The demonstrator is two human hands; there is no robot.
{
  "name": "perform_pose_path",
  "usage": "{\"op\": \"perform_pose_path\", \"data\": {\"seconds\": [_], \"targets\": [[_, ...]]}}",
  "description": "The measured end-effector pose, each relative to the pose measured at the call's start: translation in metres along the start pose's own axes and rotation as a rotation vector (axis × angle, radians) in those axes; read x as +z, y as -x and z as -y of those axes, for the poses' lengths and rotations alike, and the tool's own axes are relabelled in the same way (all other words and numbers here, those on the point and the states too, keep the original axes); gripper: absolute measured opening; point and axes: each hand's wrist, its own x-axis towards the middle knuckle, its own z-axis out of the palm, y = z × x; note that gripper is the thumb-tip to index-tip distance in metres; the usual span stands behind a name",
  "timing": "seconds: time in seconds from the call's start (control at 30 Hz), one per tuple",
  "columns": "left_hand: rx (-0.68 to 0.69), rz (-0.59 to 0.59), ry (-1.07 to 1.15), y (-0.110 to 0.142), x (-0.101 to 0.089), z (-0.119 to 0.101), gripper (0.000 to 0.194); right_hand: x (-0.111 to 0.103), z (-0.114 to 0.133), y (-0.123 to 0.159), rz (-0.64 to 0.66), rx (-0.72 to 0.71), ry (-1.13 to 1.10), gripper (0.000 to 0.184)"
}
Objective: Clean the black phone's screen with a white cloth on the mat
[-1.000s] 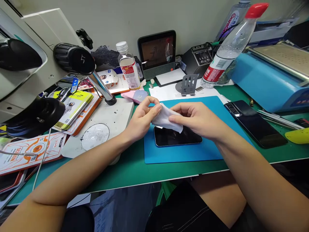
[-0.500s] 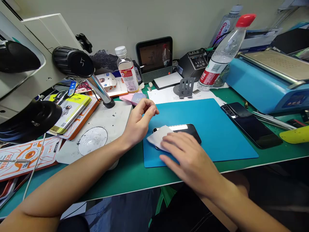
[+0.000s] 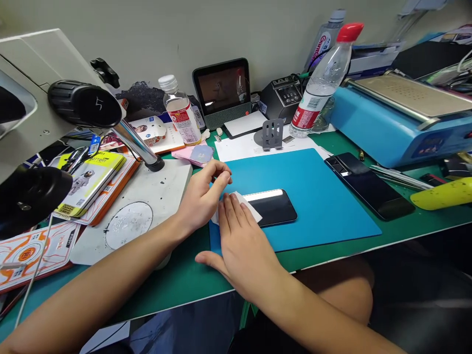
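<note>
A smartphone (image 3: 279, 209) with a black, glossy face lies on the blue mat (image 3: 324, 211). Over its left end is a white wipe (image 3: 254, 211). My right hand (image 3: 245, 246) lies flat on that wipe, its fingers stretched out together and its thumb spread away to the left. Just above and left of the wipe, my left hand (image 3: 204, 196) hovers with fingers curled in and the thumb against them; nothing shows between them. The phone's left end is hidden beneath the wipe and fingers.
At left stands a microscope (image 3: 84, 104) on a pale base plate (image 3: 165, 184), beside stacked boxes (image 3: 88, 184). Behind the mat are a small-screen device (image 3: 221, 91), a phone stand (image 3: 273, 134) and bottles (image 3: 317, 93). A second phone (image 3: 368, 187) and a blue machine (image 3: 383, 123) are at right.
My right hand has slid left along the phone with the wipe and flattened onto it, uncovering the phone's right part. My left hand keeps its curled shape. The view has shifted slightly.
</note>
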Motion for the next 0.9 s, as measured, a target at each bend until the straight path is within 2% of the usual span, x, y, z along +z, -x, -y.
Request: {"op": "perform_pose_path", "data": {"seconds": [0.17,0.33,0.53,0.7,0.9], "targets": [[-0.031,0.025,-0.032,0.001,-0.001,-0.001,0.013,0.004,0.006,0.000,-0.035,0.057,0.000,0.110],[-0.052,0.061,-0.078,0.001,-0.002,0.002,0.015,-0.001,-0.004,0.010,-0.029,0.077,-0.007,0.106],[-0.049,0.112,-0.204,0.002,-0.002,-0.002,0.018,-0.012,-0.036,0.022,-0.017,0.068,0.023,0.104],[-0.061,0.196,-0.328,0.001,-0.002,-0.002,0.011,-0.018,-0.066,0.032,-0.032,0.066,0.078,0.105],[-0.064,0.264,-0.408,0.002,-0.003,0.002,0.018,-0.021,-0.093,0.047,-0.017,0.087,0.116,0.099]]}}
